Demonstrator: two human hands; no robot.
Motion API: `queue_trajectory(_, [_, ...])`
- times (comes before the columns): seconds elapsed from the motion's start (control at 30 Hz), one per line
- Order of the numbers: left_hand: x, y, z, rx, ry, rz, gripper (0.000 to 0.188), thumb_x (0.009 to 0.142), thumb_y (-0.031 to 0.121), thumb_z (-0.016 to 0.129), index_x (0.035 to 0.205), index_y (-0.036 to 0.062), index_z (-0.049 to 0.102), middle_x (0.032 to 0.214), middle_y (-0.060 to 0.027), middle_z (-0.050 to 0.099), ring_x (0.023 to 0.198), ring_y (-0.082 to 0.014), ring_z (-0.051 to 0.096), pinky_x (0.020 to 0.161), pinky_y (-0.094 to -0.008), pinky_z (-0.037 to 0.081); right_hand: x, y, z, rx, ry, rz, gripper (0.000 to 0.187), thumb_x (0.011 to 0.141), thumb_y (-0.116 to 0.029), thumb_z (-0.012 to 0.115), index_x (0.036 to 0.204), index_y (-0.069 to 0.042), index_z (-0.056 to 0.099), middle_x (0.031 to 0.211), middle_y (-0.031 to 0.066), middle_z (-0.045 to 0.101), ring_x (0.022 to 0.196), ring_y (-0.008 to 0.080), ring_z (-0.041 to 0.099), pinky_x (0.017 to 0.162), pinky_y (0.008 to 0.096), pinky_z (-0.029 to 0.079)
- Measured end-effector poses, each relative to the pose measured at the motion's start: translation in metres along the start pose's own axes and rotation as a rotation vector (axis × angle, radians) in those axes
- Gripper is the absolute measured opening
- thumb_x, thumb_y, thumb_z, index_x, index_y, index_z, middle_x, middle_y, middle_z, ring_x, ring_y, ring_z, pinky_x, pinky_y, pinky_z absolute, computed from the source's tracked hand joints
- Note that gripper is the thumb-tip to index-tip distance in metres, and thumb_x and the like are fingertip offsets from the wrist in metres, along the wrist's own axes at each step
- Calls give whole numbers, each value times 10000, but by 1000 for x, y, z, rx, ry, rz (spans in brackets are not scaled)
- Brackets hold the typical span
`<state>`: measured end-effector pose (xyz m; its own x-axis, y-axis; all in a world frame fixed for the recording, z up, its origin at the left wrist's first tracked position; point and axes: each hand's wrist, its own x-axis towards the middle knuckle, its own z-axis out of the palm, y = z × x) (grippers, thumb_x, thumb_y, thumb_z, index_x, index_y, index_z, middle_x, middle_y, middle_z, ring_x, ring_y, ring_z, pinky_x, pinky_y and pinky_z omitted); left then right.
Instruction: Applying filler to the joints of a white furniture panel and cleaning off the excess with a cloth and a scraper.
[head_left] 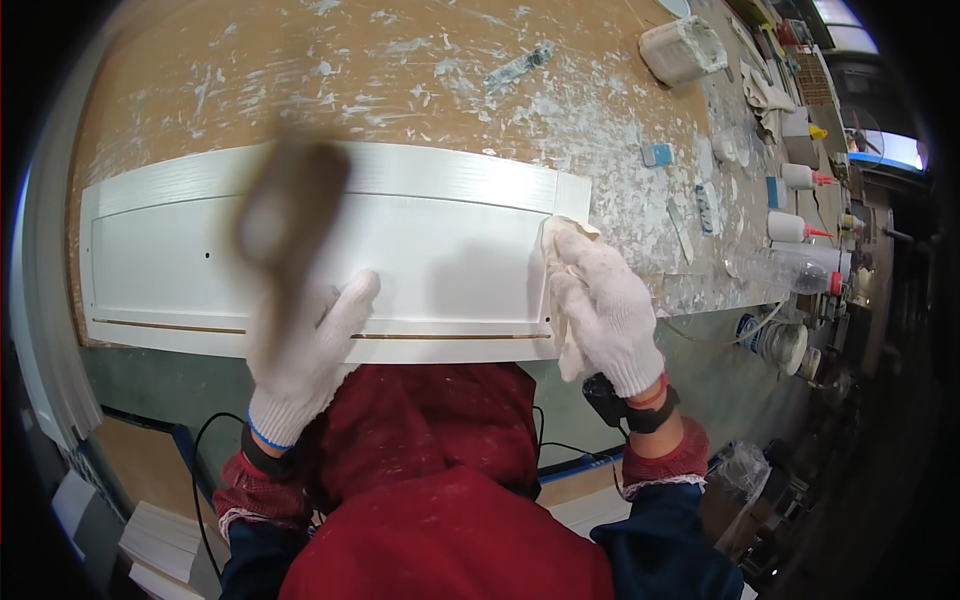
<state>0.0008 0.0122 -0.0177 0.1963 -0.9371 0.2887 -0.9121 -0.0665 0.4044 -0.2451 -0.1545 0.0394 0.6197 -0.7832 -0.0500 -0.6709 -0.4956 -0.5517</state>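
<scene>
White panel (440,235): at its right end our right hand (607,300) grips a cloth (570,355); left, a brown blur (315,195) hides our left hand's fingers, so we can't tell.

Left grip (314,365), gloved: thumb (358,295) stretched up and right, fingers mostly hidden by blur. Right grip (612,325), gloved, well to its right, fingers (575,288) angled forward-left. Below each grip, wrist (660,436) and forearm (655,520).
</scene>
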Motion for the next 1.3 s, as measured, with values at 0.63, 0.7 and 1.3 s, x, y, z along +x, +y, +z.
queue_trajectory(0.63, [-4,-2,1,-84,-46,-30,474,663,62,718,1122,174,676,839,41,559,794,-176,546,696,-330,429,69,3,1,-271,-34,-3,108,881,-183,571,954,-108,599,917,141,606,866,333,610,753,422,496])
queue_trajectory(0.7, [-2,-4,2,-126,-42,-35,469,657,65,719,1110,179,679,845,41,559,786,-174,544,684,-330,428,75,4,-3,-245,29,-28,105,880,-184,570,948,-108,597,906,143,600,860,337,608,758,422,494])
queue_trajectory(1.3, [-4,-3,-3,-122,-79,-52,512,688,65,711,1183,184,655,853,28,569,784,-193,552,702,-347,440,31,-5,8,-234,-46,-13,155,885,-187,573,1018,-115,609,927,125,621,899,328,620,792,415,511])
